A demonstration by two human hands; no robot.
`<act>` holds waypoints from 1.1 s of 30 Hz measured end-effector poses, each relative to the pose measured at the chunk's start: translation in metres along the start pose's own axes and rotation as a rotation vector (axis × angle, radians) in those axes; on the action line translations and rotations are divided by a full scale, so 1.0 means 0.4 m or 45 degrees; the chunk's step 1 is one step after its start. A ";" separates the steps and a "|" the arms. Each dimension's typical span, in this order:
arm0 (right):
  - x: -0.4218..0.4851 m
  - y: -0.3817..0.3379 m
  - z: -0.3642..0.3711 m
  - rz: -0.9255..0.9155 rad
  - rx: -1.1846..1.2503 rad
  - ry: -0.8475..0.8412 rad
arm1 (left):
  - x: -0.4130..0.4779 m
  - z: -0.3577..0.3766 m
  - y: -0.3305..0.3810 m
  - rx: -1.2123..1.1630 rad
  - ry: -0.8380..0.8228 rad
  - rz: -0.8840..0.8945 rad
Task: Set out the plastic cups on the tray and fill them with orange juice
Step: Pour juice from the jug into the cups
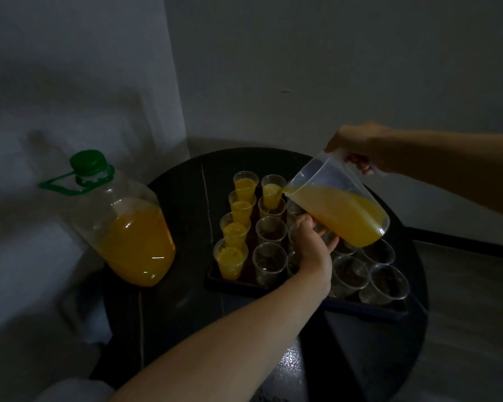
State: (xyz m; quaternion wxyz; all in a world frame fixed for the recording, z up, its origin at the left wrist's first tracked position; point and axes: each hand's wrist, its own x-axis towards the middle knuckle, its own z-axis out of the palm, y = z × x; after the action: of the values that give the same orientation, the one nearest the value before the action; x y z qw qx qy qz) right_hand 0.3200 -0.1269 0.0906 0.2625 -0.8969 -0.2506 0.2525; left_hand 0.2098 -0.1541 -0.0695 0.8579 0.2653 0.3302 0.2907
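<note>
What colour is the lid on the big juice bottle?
Green. The cap on the big juice bottle shows clearly in the head view, left of the tray.

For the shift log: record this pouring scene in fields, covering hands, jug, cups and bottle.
right hand: grips handle of tilted clear plastic jug
left hand: supports jug from below
being filled: far clear plastic cup, second column
left-column cups: four, filled
tray: dark rectangular tray on round black table
bottle: large clear green-capped plastic bottle, partly full, left of tray
</note>
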 end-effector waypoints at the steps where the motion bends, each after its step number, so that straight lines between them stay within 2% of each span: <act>1: 0.000 -0.001 0.000 0.002 -0.008 -0.006 | 0.000 0.000 0.000 -0.003 0.000 -0.002; 33: -0.001 -0.010 -0.008 0.041 0.026 -0.012 | 0.008 0.004 0.014 0.059 -0.009 -0.010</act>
State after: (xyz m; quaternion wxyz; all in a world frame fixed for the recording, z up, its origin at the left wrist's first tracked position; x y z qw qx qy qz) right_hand 0.3204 -0.1251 0.0956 0.2664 -0.8969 -0.2348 0.2634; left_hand 0.2111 -0.1485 -0.0661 0.8538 0.2848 0.3350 0.2787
